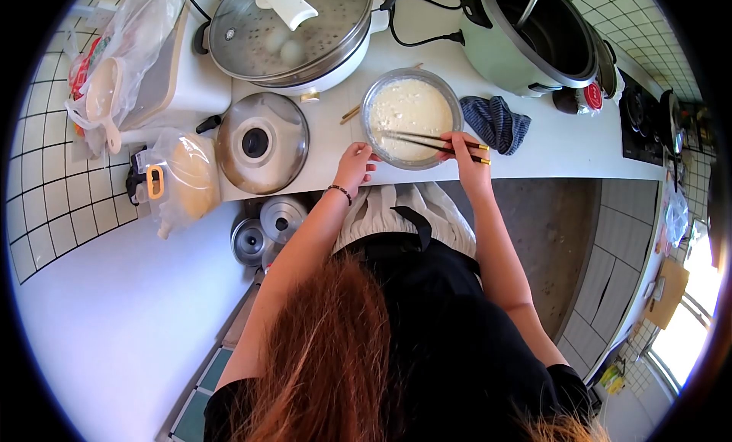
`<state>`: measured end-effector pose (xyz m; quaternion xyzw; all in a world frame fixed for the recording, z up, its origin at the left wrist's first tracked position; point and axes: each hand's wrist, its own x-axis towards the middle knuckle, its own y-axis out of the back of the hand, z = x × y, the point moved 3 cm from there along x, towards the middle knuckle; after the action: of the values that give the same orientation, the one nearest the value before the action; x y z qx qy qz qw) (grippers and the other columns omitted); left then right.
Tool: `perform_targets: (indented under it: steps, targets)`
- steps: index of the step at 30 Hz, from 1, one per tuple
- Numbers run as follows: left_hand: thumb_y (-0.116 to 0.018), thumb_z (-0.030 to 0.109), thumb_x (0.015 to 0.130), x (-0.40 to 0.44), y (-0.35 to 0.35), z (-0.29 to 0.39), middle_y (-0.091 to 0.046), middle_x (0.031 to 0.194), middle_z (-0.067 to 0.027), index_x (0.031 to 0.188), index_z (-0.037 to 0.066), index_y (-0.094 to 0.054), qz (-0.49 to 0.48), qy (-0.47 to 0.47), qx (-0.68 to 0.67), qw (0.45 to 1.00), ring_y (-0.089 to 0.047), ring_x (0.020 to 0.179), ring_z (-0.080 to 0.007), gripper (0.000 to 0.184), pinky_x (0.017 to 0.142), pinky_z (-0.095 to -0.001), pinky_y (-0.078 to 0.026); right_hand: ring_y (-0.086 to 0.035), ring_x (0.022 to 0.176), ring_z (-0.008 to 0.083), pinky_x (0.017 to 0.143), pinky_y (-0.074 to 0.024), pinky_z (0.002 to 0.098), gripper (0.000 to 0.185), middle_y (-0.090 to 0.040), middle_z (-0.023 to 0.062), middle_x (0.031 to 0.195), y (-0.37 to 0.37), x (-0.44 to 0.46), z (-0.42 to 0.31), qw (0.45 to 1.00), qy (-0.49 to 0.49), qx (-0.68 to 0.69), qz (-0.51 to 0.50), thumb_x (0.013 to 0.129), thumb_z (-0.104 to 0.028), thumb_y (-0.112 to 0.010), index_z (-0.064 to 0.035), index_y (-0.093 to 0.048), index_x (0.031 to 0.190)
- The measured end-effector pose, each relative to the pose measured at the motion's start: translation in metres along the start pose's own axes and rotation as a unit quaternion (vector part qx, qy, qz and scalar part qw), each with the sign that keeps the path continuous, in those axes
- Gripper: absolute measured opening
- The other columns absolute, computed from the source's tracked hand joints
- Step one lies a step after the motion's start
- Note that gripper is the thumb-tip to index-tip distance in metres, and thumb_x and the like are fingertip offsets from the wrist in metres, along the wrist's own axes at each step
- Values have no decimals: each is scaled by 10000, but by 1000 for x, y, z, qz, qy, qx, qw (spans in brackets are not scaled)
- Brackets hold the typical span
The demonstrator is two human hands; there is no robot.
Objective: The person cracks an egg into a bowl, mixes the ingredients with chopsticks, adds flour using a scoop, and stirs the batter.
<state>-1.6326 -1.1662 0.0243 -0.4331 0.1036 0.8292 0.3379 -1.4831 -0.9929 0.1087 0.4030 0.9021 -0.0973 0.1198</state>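
Observation:
A metal bowl (366,141) of pale, lumpy batter (412,107) stands near the counter's front edge. My left hand (354,166) grips its lower left rim, thumb on top and fingers curled beneath. In my right hand (467,156) is a pair of dark chopsticks (435,141) with gold ends, held at the bowl's right side. Their tips reach into the batter. Just right of the bowl lies a crumpled dark striped cloth (499,123). Part of a wooden stick (350,114) shows behind the bowl on the left.
A lidded electric steamer (297,30) with eggs inside stands at the back left. Its neighbour is a round metal lid (263,168) with a black knob. A green cooker (499,57) sits back right. Bagged items (187,175) occupy the left end; a stove (642,118) is far right.

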Motion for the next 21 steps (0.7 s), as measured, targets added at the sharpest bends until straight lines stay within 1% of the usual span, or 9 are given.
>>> perform_targets:
  steps: [2,4,7,14,17,21]
  targets:
    - [-471,244,902,-2,1,1,-598,822,-4,929,139,-495,4,0,1,1000,-478,657,-71,111,481,-191,-362,-609,651,136,608,-489,220,209,-600,78,763,-4,1,1,1000,15,7,15,916,-102,-489,68,-610,914]
    - [-471,230,897,-2,0,2,-596,812,-17,938,123,-493,4,-5,-1,1000,-490,646,-79,117,472,-194,-373,-610,655,135,608,-488,218,200,-600,77,765,-7,2,3,1000,7,7,2,914,-97,-491,66,-608,922]
    - [-472,253,904,-3,0,2,-599,830,4,917,147,-497,5,3,4,1000,-471,664,-67,109,488,-189,-360,-612,659,133,606,-485,214,191,-600,75,766,-11,4,3,1000,18,5,5,912,-91,-494,63,-607,922]
    - [-469,247,906,-2,1,0,-599,827,0,921,148,-491,2,-2,0,1000,-473,656,-64,103,481,-190,-360,-607,655,123,602,-480,207,187,-596,68,759,-15,8,2,999,31,-27,20,911,-90,-496,59,-609,910]
    - [-468,244,906,-1,-1,1,-599,825,-4,921,147,-489,-1,-4,-2,1000,-473,649,-63,101,474,-187,-357,-603,650,119,599,-480,210,183,-595,66,757,-11,9,6,999,28,-6,19,909,-91,-499,56,-609,908]
    - [-475,238,897,-2,1,1,-596,816,-15,934,134,-493,5,-4,-3,1000,-487,646,-75,112,471,-193,-366,-594,626,115,579,-471,209,189,-591,61,745,-7,7,0,999,27,-19,39,911,-106,-499,48,-607,894]
